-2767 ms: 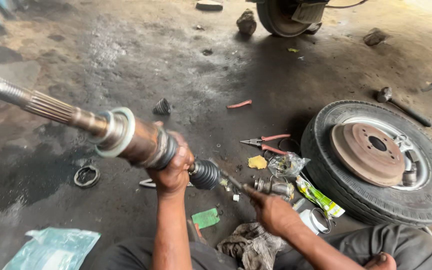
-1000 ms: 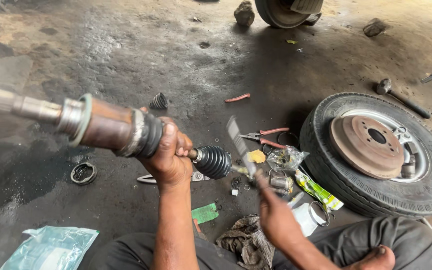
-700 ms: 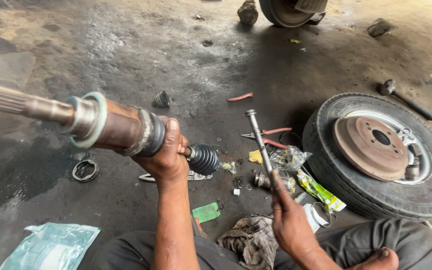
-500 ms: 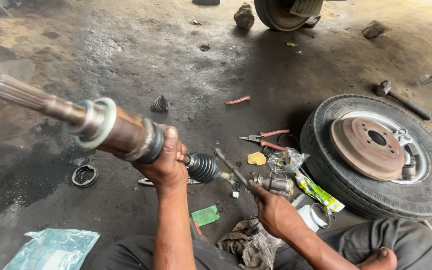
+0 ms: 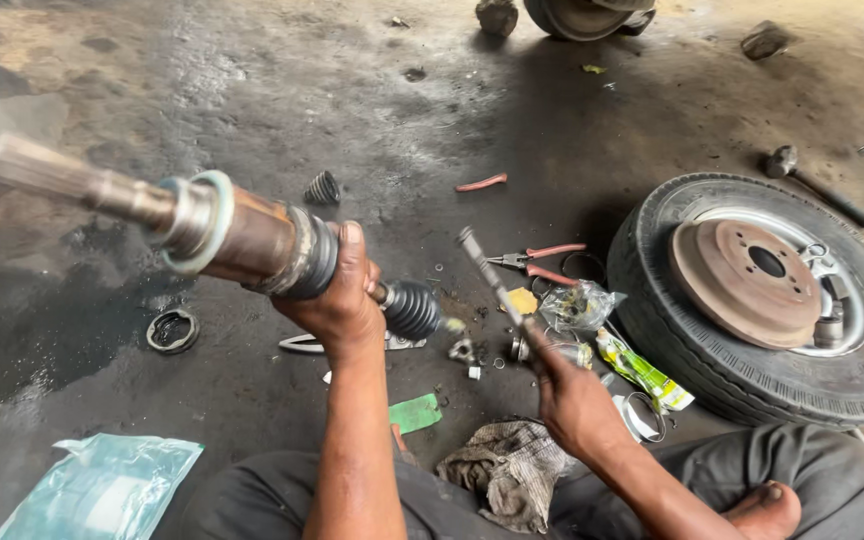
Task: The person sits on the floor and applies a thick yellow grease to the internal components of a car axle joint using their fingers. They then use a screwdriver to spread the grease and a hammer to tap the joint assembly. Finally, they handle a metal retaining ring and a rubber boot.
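- The left hand (image 5: 337,300) has a closed grip on the joint housing (image 5: 272,240) of the axle shaft (image 5: 82,185), which is held up off the floor (image 5: 252,90) and slopes away to the upper left; most of the shaft's weight looks to hang beyond the hand, so a greasy palm could let it twist or drop
- The right hand (image 5: 572,400) is closed round the lower end of a thin metal rod (image 5: 487,280), tip raised just right of the rubber boot (image 5: 412,308); a careless jab could tear the boot's folds
- The left fingers (image 5: 352,250) wrap the housing edge close to the rod's line; a slip of the rod could strike them
- Small clips and rings (image 5: 467,350) lie loose under the boot; a dropped shaft could scatter them, or grit from the dirty floor could get into the joint
- Pliers (image 5: 537,262), a plastic bag (image 5: 577,305) and a green tube (image 5: 642,370) crowd the space by the right wrist, beside the tyre (image 5: 672,340) with its brake drum (image 5: 747,280); an elbow sweep may knock them about
- A bare foot (image 5: 767,510) and the legs sit beneath the work; a falling shaft could land on them
- The rag (image 5: 512,465) lies near for wiping hands
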